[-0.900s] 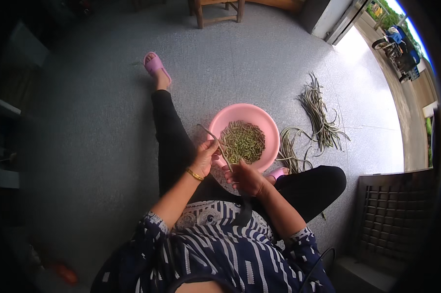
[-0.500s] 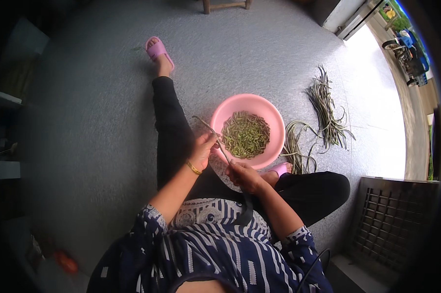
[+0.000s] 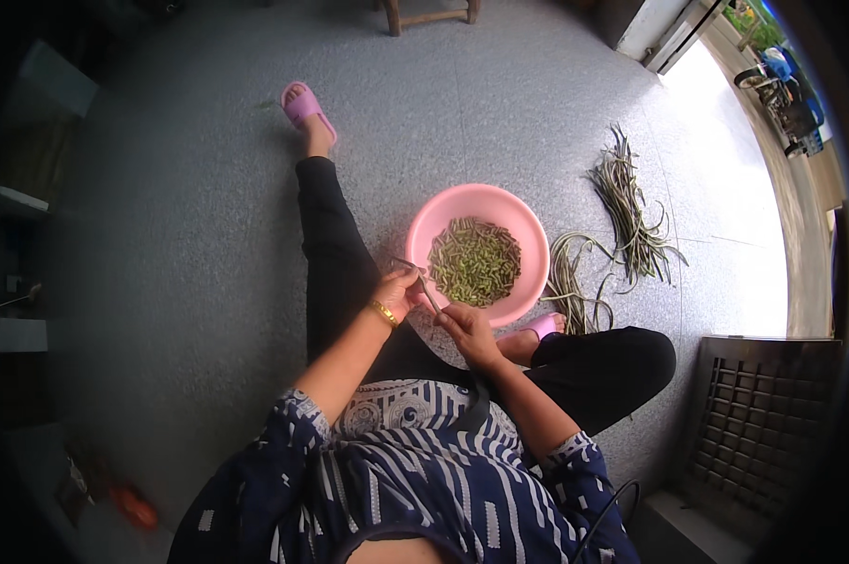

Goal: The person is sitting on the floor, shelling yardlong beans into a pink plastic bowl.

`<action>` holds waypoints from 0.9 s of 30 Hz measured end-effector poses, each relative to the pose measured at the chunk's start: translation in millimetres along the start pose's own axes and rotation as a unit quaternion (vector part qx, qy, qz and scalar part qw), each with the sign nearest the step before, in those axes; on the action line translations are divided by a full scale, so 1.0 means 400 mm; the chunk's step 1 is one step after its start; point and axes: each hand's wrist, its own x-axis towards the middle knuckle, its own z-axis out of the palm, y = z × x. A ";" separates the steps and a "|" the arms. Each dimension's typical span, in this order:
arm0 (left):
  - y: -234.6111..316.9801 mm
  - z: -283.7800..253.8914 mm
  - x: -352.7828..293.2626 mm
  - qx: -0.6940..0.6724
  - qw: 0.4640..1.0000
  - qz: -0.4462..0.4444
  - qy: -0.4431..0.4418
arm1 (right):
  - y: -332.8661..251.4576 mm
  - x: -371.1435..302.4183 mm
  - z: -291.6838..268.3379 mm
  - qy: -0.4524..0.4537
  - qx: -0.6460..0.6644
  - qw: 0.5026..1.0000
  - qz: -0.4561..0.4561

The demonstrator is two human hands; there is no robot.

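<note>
Between my two hands a long green bean is stretched over the near left rim of a pink basin. My left hand, with a gold bracelet at its wrist, pinches the bean near its far end, and a short tip sticks out past the fingers. Its other end sits in the closed fingers of my right hand. Inside the basin lies a heap of short cut bean pieces. To the basin's right, some loose long beans rest on the floor.
A larger bundle of long beans lies farther right on the grey floor. My legs spread around the basin, with pink slippers on my feet. A wooden stool stands at the far side, and a lattice panel at the right.
The bean's end beyond my left hand is shorter and bent now. My left hand has shifted slightly right, and my right hand has turned a little, still on the bean.
</note>
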 end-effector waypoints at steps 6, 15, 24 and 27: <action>-0.027 -0.044 0.024 -0.055 0.993 -0.097 -0.040 | -0.099 -0.020 0.000 -0.123 -0.206 0.950 -0.201; 0.004 -0.019 0.026 -0.101 0.995 0.002 0.006 | 0.101 -0.033 -0.021 -0.185 -0.234 0.954 0.019; 0.001 -0.007 0.023 -0.045 0.997 0.054 -0.026 | 0.081 0.003 -0.029 -0.190 -0.426 0.880 0.092; -0.005 -0.002 0.030 -0.022 0.997 0.058 -0.038 | 0.092 0.023 -0.033 -0.106 -0.201 0.967 0.117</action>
